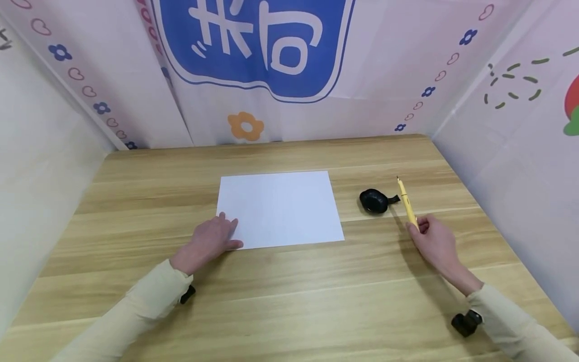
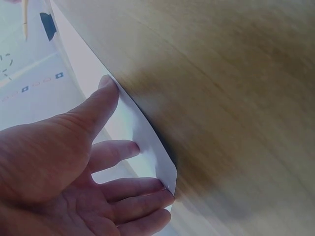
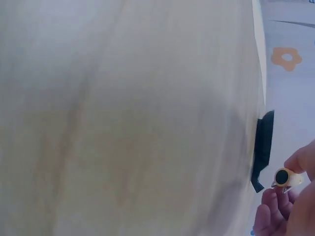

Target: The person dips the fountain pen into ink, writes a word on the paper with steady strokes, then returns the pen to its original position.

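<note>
A white sheet of paper (image 1: 280, 208) lies flat on the table in the head view. My left hand (image 1: 212, 236) rests on its near left corner. In the left wrist view the thumb (image 2: 106, 96) lies along the paper's edge, and the other fingers touch the sheet, mostly straight. Out to the right, my right hand (image 1: 434, 241) pinches a yellow pen (image 1: 408, 203), its dark tip pointing up and away. The right wrist view shows the pen's round black end (image 3: 282, 177) between thumb and fingers. Beside the pen, to its left, sits a small black pan (image 1: 374, 201) with a short handle.
The wooden table (image 1: 289, 301) is bounded at the back by a printed cloth wall (image 1: 362, 115) and at the sides by pale walls (image 1: 511, 151). The pan stands between the paper and my right hand.
</note>
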`<state>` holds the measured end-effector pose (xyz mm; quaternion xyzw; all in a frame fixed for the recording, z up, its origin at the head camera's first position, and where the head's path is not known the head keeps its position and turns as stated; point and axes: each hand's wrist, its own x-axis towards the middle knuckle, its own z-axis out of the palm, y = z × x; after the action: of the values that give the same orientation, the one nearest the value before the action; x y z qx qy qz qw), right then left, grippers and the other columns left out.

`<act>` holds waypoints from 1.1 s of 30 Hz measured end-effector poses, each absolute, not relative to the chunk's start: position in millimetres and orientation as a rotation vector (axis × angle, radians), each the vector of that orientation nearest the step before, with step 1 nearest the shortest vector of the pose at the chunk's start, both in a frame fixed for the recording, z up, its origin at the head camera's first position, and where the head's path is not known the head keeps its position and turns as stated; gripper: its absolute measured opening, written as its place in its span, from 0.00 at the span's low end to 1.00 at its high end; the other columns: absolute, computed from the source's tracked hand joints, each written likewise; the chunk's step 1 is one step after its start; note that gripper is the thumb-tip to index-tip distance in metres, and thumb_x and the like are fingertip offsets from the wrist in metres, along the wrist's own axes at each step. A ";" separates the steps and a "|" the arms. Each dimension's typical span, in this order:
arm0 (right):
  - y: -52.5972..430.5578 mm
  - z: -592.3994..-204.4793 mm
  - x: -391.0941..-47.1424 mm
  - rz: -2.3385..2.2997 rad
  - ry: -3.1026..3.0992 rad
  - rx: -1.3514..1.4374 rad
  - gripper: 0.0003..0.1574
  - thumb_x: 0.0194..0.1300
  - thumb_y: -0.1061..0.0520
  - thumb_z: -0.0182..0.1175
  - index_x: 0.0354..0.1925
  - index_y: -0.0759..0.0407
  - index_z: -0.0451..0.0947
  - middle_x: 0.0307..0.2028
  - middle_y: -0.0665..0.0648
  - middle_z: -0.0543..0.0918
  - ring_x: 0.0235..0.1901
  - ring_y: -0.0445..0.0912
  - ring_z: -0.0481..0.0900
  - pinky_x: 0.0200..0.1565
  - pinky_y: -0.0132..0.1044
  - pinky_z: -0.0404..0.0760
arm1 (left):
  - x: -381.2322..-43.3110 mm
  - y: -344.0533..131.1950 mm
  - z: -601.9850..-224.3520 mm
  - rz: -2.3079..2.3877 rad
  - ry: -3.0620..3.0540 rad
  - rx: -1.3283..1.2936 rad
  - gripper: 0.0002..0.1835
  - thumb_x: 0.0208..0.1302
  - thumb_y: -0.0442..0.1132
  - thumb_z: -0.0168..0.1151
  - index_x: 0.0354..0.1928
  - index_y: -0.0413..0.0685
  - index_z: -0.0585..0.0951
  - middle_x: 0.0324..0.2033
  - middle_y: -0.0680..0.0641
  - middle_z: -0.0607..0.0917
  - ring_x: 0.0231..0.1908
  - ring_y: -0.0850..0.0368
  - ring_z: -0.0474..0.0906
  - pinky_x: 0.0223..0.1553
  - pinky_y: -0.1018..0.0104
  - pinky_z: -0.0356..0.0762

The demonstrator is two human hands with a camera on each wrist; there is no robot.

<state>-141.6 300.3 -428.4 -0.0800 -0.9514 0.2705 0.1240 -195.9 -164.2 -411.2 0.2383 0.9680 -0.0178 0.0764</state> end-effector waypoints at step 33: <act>307.0 -422.8 -133.7 0.826 -2.581 -0.219 0.14 0.59 0.55 0.61 0.37 0.67 0.80 0.27 0.65 0.83 0.20 0.29 0.65 0.26 0.26 0.64 | -200.2 -162.2 -410.7 -0.066 2.855 0.684 0.32 0.61 0.51 0.61 0.59 0.32 0.72 0.47 0.27 0.76 0.42 0.38 0.77 0.37 0.51 0.79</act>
<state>-133.7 307.0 -422.8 -0.0787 -0.9282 0.2970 0.2101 -200.2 -162.2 -410.7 0.2316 0.9671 -0.0223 0.1024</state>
